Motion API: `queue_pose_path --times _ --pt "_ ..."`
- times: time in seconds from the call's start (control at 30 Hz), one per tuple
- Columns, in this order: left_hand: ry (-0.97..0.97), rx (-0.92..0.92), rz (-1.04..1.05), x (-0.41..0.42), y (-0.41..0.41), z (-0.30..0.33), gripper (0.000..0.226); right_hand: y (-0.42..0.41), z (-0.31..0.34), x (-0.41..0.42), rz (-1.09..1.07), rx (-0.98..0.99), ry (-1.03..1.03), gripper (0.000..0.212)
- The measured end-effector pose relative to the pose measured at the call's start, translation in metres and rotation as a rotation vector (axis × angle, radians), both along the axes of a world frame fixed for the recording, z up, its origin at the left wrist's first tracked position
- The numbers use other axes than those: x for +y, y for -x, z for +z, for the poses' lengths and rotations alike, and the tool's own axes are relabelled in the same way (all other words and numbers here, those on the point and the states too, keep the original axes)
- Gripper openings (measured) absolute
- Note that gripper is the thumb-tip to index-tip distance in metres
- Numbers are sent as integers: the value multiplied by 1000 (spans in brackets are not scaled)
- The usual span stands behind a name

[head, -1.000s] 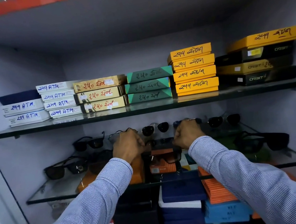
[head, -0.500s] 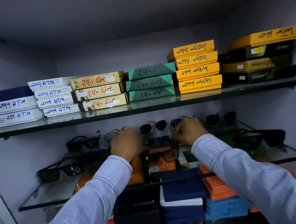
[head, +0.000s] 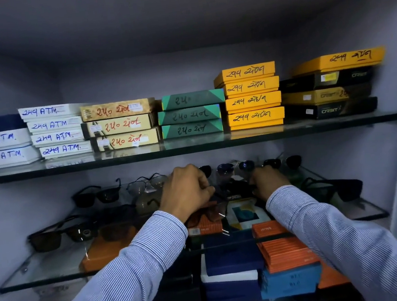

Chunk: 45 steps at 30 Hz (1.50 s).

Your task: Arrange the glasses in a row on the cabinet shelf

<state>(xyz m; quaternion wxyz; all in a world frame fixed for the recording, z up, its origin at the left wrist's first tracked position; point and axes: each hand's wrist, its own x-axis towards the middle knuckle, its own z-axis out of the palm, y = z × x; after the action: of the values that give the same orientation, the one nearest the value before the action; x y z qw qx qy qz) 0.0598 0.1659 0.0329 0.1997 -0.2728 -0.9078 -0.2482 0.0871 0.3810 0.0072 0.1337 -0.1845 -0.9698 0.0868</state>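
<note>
Head view: both hands (head: 187,192) reached deeper since.

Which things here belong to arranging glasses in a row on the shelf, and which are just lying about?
Belong to the job:
left hand
right hand
dark glasses between the hands
back row of glasses
brown sunglasses
black sunglasses
lower glass shelf

Just lying about:
yellow boxes
green boxes
white boxes
boxes below the shelf
</note>
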Motion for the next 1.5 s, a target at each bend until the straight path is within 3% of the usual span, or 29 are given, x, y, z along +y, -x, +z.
queue_pose_path --times 0.1,0.23,0.5,0.73,0.83,0.93,1.1,1.3,1.5 --pt "-6 -64 -64 20 0 -1 20 -7 5 11 83 17 120 30" --pt "10 -49 -53 46 -1 -8 44 -24 16 23 232 78 223 32" --pt "11 -91 -39 82 -16 5 17 -46 32 63 337 165 381 24" --pt "17 -163 23 92 -17 9 22 -43 38 81 245 201 553 15" --pt "29 -171 82 91 -13 10 25 -39 41 87 158 255 546 24" --pt "-2 -178 129 89 -8 10 21 -34 39 89 70 286 510 14" --pt "-10 -170 160 91 -4 4 12 -31 33 86 12 255 408 16" --pt "93 -222 166 92 3 -3 18 -26 28 84 -2 130 327 32" --pt "139 -184 161 93 2 -5 21 -22 20 80 -19 102 257 20"
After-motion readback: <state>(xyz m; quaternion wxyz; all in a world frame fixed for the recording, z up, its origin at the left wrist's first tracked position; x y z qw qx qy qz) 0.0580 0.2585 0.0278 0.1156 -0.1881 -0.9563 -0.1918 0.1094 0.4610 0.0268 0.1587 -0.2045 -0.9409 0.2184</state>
